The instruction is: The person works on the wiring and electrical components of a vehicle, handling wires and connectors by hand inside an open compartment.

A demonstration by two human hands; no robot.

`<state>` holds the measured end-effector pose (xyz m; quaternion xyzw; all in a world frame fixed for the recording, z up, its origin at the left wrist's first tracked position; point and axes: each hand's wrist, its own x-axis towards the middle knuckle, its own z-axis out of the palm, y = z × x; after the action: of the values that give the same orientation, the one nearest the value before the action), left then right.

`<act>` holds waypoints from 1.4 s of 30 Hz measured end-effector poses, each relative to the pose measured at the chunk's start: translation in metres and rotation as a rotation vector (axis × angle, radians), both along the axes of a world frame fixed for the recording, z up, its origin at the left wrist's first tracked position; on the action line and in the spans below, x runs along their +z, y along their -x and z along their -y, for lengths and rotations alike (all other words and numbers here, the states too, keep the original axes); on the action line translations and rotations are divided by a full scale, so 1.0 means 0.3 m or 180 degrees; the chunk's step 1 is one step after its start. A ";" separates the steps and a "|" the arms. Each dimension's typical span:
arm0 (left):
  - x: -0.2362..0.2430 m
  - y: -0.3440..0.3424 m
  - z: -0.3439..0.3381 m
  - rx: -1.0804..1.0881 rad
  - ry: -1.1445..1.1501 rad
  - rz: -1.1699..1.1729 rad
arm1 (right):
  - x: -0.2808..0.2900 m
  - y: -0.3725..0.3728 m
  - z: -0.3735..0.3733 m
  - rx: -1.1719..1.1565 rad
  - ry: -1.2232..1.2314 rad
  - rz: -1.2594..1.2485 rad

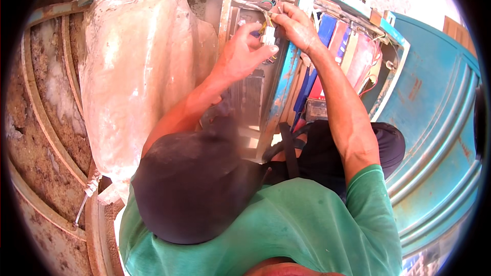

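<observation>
- While both arms reach up from the lower edge, the left hand [240, 53] and right hand [295, 25] meet at a small white connector [268, 35] with yellow wires [266, 20] running up out of it.
- Left hand: thumb and fingers curl around the connector from below and the side, pinching it.
- Right hand: fingertips close on the wires and the top of the connector, just above the left hand; the two hands nearly touch.
- Connector sits high in the frame, in front of an open metal compartment [255, 87], beside a worn blue frame post [284, 79].
- Progress, as a judgement: connector is in hand and being worked, so the job looks mid-way; can't tell if the plug halves are joined or apart, fingers hide the seam.
- Left to do, going by the look: wiring hangs loose, nothing tucked away or closed up.
- Right of the post: a row of blue, red and pale flat packs [337, 46] stands in a blue box, with thin wires near them.
- Left: big pale, dirty curved tank body [133, 66] against a rusty, crusted surface [36, 138].
- Far right: blue ribbed metal panel [440, 102].
- Bottom: green shirt [302, 230], and a dark rounded thing [194, 184] at the chest, blurred, can't tell what it is.
</observation>
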<state>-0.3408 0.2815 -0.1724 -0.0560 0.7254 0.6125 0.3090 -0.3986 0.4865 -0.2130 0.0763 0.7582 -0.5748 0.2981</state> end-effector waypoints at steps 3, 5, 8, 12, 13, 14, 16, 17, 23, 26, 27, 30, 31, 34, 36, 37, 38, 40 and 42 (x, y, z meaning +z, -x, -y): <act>-0.032 0.007 -0.017 0.0002 -0.0152 0.0332 | 0.002 0.000 -0.003 0.0022 -0.0002 0.0014; -0.077 0.008 -0.018 0.0133 -0.0384 0.0398 | -0.022 -0.003 -0.013 -0.0005 0.0021 -0.0125; -0.142 -0.015 0.023 0.0443 -0.0825 0.0437 | -0.012 -0.006 0.008 -0.0130 0.0278 -0.0193; -0.134 -0.028 0.066 0.0413 -0.1087 0.0834 | -0.009 -0.003 0.010 -0.0186 0.0377 -0.0070; -0.122 -0.031 0.073 0.0367 -0.1117 0.0899 | -0.010 -0.003 0.007 -0.0187 0.0360 -0.0076; -0.120 -0.037 0.084 0.0422 -0.1238 0.0976 | -0.011 -0.003 0.006 -0.0183 0.0349 -0.0084; -0.123 -0.048 0.101 0.0530 -0.1484 0.1131 | -0.015 -0.002 0.006 -0.0180 0.0332 -0.0086; -0.128 -0.053 0.110 0.0558 -0.1639 0.1144 | -0.014 -0.001 0.009 -0.0177 0.0329 -0.0088; -0.166 -0.061 0.137 0.0618 -0.2514 0.1205 | -0.016 -0.003 0.014 -0.0240 0.0396 -0.0062; -0.174 -0.061 0.138 0.0659 -0.2725 0.1251 | -0.015 -0.004 0.014 -0.0273 0.0449 -0.0057; -0.184 -0.064 0.140 0.0672 -0.2789 0.1256 | -0.013 -0.003 0.016 -0.0270 0.0433 -0.0061; -0.197 -0.064 0.149 0.0674 -0.2946 0.1314 | -0.006 -0.002 0.016 -0.0267 0.0385 -0.0058; -0.200 -0.064 0.151 0.0668 -0.2992 0.1341 | -0.003 -0.002 0.016 -0.0269 0.0372 -0.0050; -0.195 -0.063 0.151 0.0671 -0.2938 0.1361 | -0.006 -0.001 0.015 -0.0275 0.0383 -0.0043; -0.210 -0.067 0.155 0.0573 -0.2584 0.1277 | -0.004 0.000 0.016 -0.0226 0.0360 -0.0065; -0.217 -0.069 0.157 0.0525 -0.2406 0.1234 | -0.003 0.001 0.016 -0.0176 0.0329 -0.0089; -0.209 -0.066 0.151 0.0474 -0.2278 0.1194 | -0.002 0.001 0.013 -0.0129 0.0297 -0.0115; -0.192 -0.062 0.139 0.0375 -0.2022 0.1114 | -0.015 0.000 0.011 -0.0064 0.0407 -0.0031; -0.185 -0.062 0.142 0.0332 -0.1958 0.1106 | -0.017 0.002 0.017 0.0044 0.0533 0.0004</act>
<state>-0.3222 0.2389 -0.2278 -0.1006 0.4397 0.7986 0.3984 -0.3992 0.4814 -0.2182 0.0463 0.7078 -0.6341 0.3079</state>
